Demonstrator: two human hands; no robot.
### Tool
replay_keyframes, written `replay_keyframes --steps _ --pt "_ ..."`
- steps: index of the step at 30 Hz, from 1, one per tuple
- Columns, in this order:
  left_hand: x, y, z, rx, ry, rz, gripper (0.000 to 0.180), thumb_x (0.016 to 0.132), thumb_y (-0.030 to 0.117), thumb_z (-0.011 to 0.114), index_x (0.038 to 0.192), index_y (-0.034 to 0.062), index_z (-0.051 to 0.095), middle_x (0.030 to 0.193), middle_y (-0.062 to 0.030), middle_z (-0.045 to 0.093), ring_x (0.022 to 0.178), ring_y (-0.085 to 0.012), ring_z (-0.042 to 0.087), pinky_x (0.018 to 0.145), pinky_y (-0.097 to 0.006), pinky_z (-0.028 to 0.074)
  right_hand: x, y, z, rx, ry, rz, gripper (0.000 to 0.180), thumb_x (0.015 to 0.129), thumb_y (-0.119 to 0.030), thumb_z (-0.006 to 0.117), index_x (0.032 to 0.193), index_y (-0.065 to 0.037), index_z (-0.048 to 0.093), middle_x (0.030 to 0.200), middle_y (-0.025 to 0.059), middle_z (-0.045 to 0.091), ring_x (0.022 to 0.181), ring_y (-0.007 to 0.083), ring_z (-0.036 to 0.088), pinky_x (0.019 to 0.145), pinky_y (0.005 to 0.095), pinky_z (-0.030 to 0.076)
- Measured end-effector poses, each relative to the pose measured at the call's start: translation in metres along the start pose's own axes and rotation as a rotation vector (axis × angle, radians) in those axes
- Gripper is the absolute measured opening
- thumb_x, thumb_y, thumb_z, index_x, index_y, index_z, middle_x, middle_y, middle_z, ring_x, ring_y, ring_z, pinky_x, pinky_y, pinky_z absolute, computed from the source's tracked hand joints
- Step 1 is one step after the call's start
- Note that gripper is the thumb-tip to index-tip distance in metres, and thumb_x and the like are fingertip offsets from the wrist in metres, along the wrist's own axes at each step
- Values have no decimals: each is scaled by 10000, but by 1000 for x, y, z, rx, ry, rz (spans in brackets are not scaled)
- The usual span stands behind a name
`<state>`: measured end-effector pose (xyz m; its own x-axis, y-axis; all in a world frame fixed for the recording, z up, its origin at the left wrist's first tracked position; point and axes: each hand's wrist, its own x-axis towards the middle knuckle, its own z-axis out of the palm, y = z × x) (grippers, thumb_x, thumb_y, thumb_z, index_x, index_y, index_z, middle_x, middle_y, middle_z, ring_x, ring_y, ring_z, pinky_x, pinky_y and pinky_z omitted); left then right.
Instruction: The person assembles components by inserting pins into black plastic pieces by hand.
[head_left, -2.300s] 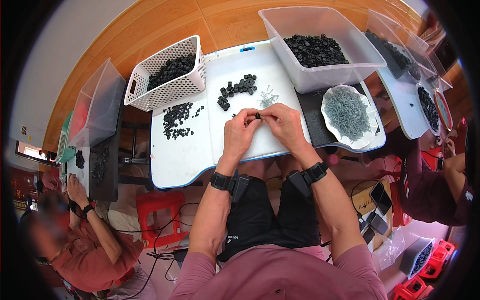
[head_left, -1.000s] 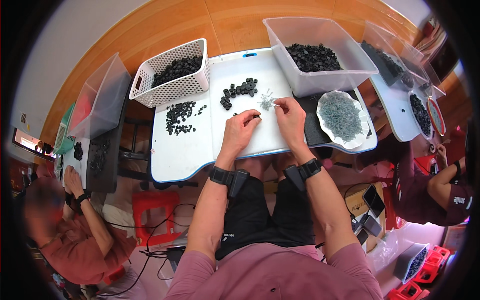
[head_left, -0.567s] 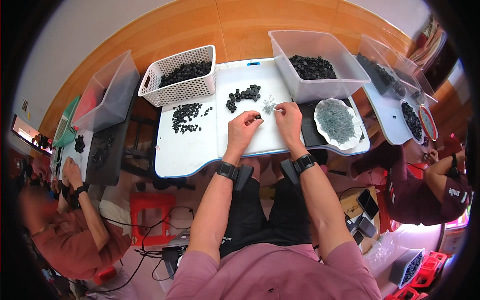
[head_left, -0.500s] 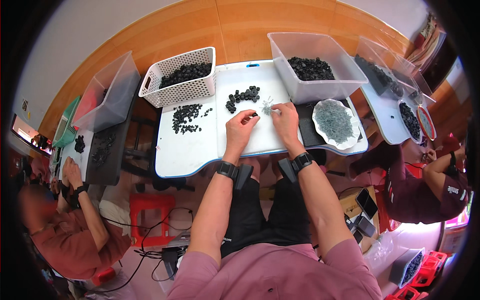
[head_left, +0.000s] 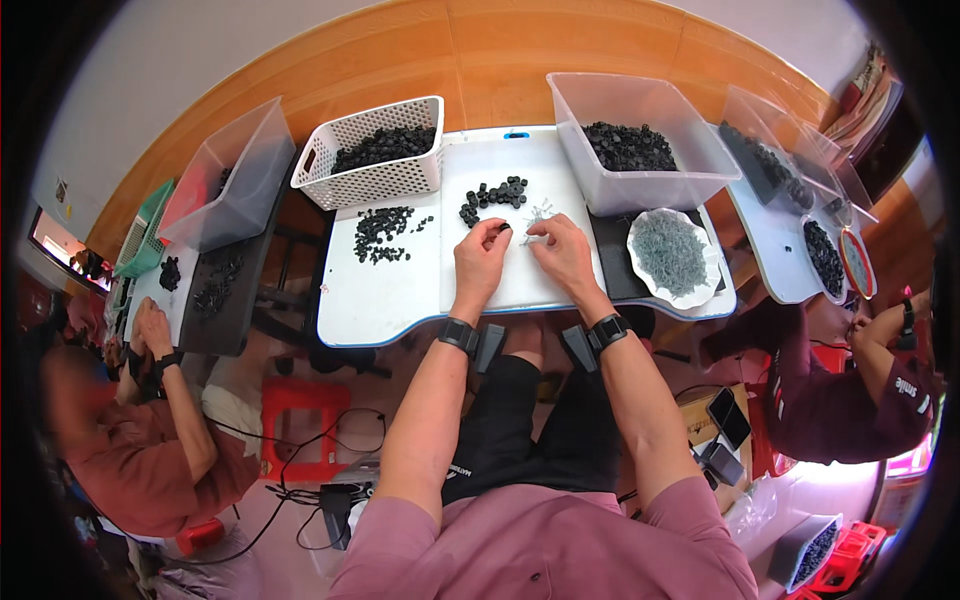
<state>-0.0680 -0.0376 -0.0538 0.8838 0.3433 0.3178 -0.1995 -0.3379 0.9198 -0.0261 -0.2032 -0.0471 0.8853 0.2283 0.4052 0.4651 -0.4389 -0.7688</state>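
Observation:
My left hand (head_left: 480,262) is closed, with a small black cylindrical part (head_left: 504,227) pinched between thumb and fingertips. Facing it, my right hand (head_left: 562,252) has thumb and forefinger pressed together; what they hold is too small to make out, perhaps one of the thin pins. Just behind the right fingertips lies a loose little heap of thin, pale grey pins (head_left: 539,214) on the white board (head_left: 478,152). A cluster of round black parts (head_left: 493,194) sits beyond my left hand. Both hands are over the middle of the board.
Smaller black pieces (head_left: 380,232) lie left of the board, before a white perforated basket (head_left: 370,184). A clear bin (head_left: 650,185) of black parts stands back right; a white scalloped dish (head_left: 690,299) of pins is nearer. Co-workers sit left and right; cables (head_left: 300,470) run by a red stool (head_left: 300,398).
My right hand has drawn back from the pin heap toward me, its fingertips now pinched nearer the left hand. The left hand still holds the black part. The view has shifted slightly.

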Motion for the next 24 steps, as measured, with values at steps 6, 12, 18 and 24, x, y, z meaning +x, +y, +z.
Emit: replay_keyframes --steps 6,12,18,24 --pt "1 -6 4 -141 -13 -9 196 963 89 745 1125 -16 711 965 -76 770 816 -84 670 744 -241 544 0 9 -2 -118 -59 -108 135 782 -137 798 915 -130 811 945 105 714 916 308 681 832 422 526" --pt "2 -9 0 -312 72 -23 211 1008 68 683 1188 -38 647 1089 -115 757 914 -103 678 835 -247 548 -3 10 -2 94 54 0 91 829 -110 774 909 -71 795 922 125 714 838 304 682 766 410 540" --pt "8 -9 -3 -408 104 -57 222 1035 82 639 1218 -40 608 1153 -150 749 937 -122 670 882 -258 536 2 10 -5 230 205 147 120 906 -82 731 992 -8 767 823 129 742 688 201 702 651 331 547" --pt "16 -19 -11 -516 140 -48 214 1006 55 675 1199 -26 632 1101 -106 752 942 -107 667 856 -247 533 11 1 2 313 233 169 121 920 -99 736 987 -1 757 776 84 743 602 127 653 600 276 534"
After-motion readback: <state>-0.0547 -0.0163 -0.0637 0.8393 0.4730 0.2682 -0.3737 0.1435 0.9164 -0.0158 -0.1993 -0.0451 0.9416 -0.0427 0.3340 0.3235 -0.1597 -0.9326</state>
